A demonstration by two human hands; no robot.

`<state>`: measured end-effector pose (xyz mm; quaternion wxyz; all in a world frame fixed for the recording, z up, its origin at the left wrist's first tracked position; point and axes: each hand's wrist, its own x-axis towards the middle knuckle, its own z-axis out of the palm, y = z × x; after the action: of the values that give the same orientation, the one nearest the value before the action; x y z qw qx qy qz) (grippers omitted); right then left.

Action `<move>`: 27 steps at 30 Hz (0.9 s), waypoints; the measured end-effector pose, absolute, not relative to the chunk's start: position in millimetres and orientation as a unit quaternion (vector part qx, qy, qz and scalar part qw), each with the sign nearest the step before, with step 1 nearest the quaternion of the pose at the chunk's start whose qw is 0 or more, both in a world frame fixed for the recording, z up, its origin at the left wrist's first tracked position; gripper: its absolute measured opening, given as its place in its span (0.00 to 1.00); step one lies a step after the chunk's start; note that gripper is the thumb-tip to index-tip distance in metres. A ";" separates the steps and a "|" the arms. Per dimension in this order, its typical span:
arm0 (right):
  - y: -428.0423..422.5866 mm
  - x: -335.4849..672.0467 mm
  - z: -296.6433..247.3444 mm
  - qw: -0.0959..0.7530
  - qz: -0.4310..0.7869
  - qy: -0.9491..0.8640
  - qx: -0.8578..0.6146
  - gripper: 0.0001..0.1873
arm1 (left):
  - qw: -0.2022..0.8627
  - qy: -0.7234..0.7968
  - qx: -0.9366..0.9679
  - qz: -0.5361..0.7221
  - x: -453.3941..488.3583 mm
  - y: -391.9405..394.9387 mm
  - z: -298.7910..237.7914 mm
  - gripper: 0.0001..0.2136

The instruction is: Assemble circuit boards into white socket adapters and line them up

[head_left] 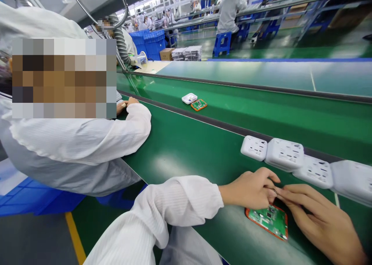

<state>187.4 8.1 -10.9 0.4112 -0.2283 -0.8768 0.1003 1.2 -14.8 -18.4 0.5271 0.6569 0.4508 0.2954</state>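
On the green worktop in front of me lies a green circuit board (271, 219) with an orange rim. My left hand (255, 188) is over its far edge, thumb and fingers pinched together. From the right my right hand (316, 214) reaches in, and its fingertips meet those of the left just above the board. Something small and dark seems to be between the fingertips, too small to name. Behind my hands stands a row of white plastic housings (285, 153) with small slots and dark markings on them.
A green conveyor belt (232, 109) runs beyond a dark rail, carrying a white housing (189, 98) and another orange-rimmed board (199, 104). A co-worker in a white sleeve (136, 121) sits close on my left. Blue crates (148, 44) stand farther back.
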 end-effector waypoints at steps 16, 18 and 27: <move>2.4 204.3 -34.3 0.376 0.085 -0.873 -0.300 0.08 | 0.502 0.475 0.668 0.277 2.7 -14.8 -17.2 0.18; 1.9 203.0 -29.3 0.384 0.071 -0.873 -0.293 0.08 | 0.500 0.476 0.668 0.278 2.1 -14.0 -16.5 0.17; 5.6 223.6 -9.1 0.216 0.174 -0.902 -0.330 0.15 | 0.260 0.398 0.815 0.332 -12.0 -0.2 -5.4 0.10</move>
<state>223.6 5.6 -9.1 0.2163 -0.3295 -0.9023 0.1744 -12.0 -0.2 -5.4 0.2600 0.8147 0.3981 0.3320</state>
